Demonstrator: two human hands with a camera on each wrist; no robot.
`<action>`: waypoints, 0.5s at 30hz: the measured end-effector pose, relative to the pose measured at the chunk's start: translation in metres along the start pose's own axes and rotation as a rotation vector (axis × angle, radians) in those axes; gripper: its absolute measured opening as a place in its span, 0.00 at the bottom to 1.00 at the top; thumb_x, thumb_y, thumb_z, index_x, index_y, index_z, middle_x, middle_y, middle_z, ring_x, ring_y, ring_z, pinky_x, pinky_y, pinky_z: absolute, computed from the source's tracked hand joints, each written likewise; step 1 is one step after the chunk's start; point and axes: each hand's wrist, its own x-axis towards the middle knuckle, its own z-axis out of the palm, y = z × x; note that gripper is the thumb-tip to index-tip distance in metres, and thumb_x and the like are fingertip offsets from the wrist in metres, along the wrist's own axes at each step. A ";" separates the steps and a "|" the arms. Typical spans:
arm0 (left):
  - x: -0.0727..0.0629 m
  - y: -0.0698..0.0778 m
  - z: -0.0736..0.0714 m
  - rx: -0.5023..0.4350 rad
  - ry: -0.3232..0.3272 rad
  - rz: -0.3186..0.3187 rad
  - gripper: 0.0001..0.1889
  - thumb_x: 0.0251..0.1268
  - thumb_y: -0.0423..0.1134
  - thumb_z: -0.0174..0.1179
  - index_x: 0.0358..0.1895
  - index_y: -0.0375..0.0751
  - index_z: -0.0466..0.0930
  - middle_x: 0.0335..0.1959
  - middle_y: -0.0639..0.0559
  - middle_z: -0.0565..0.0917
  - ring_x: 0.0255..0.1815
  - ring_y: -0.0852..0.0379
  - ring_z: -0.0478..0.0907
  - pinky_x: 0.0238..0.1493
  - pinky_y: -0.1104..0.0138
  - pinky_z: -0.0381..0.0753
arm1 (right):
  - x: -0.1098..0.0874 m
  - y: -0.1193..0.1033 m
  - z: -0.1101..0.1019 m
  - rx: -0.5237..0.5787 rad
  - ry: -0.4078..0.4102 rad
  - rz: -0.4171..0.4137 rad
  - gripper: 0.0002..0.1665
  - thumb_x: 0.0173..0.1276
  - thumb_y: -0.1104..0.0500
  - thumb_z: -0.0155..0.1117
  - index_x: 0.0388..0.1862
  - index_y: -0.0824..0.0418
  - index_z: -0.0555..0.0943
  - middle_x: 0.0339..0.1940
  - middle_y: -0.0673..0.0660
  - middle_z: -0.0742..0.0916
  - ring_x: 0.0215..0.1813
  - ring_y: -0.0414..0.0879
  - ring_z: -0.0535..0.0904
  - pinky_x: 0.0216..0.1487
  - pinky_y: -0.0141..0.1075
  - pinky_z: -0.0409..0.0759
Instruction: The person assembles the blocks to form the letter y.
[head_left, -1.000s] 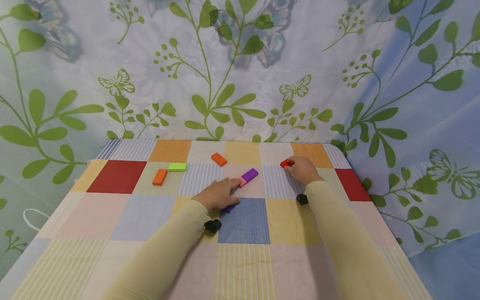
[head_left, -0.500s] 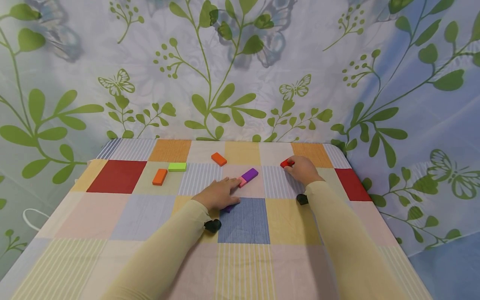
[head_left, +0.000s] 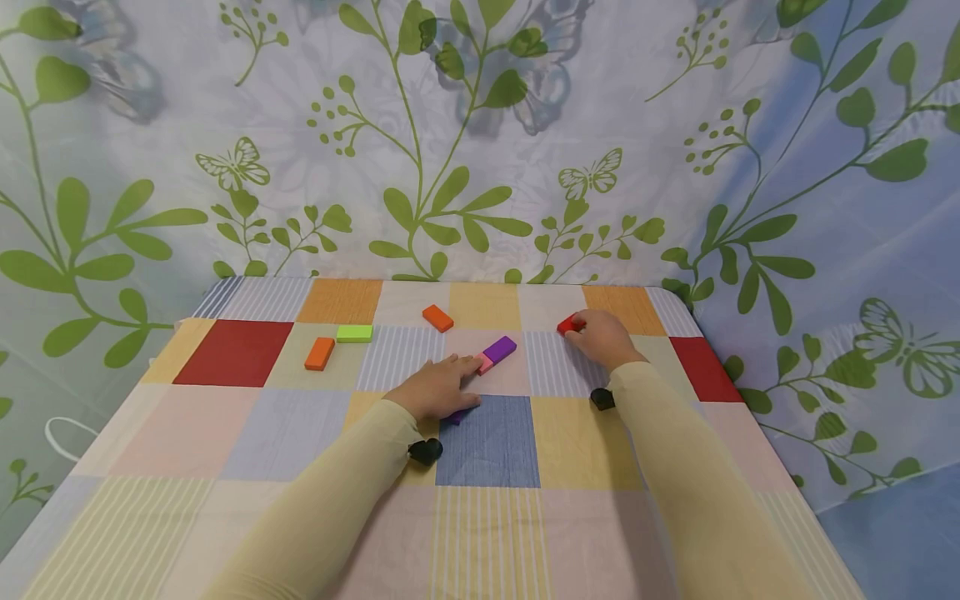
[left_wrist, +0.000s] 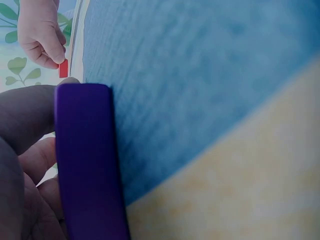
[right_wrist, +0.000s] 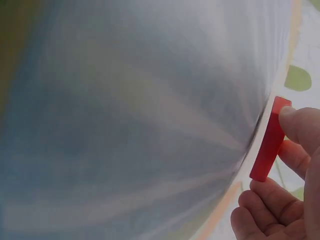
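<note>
My right hand (head_left: 606,337) pinches a small red block (head_left: 567,325) at the right back of the table. In the right wrist view the thumb presses the face of this red block (right_wrist: 270,140), with fingers behind and below it. My left hand (head_left: 435,390) lies flat near the middle, fingers extended. Its fingertips are at a pink block (head_left: 486,365), whose far end meets a purple block (head_left: 500,348). Another purple block (head_left: 455,417) shows partly under the left hand; the left wrist view has this purple block (left_wrist: 90,160) large, beside the thumb.
An orange block (head_left: 319,354) and a lime green block (head_left: 355,334) lie at the left. One more orange block (head_left: 438,318) is at the back middle. Behind the patchwork-covered table (head_left: 487,533) hangs a leaf-patterned curtain (head_left: 300,167). A white cord (head_left: 63,442) loops at the left edge.
My right hand has shifted slightly to the left with the red block in its pinch. The left hand and the other blocks have stayed in place.
</note>
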 end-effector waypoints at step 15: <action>0.001 -0.001 0.000 0.005 0.002 -0.001 0.41 0.75 0.57 0.62 0.85 0.54 0.56 0.85 0.51 0.62 0.88 0.45 0.52 0.86 0.41 0.46 | 0.003 -0.031 0.004 -0.006 -0.038 -0.018 0.22 0.76 0.54 0.67 0.61 0.66 0.84 0.53 0.63 0.90 0.50 0.56 0.81 0.59 0.50 0.82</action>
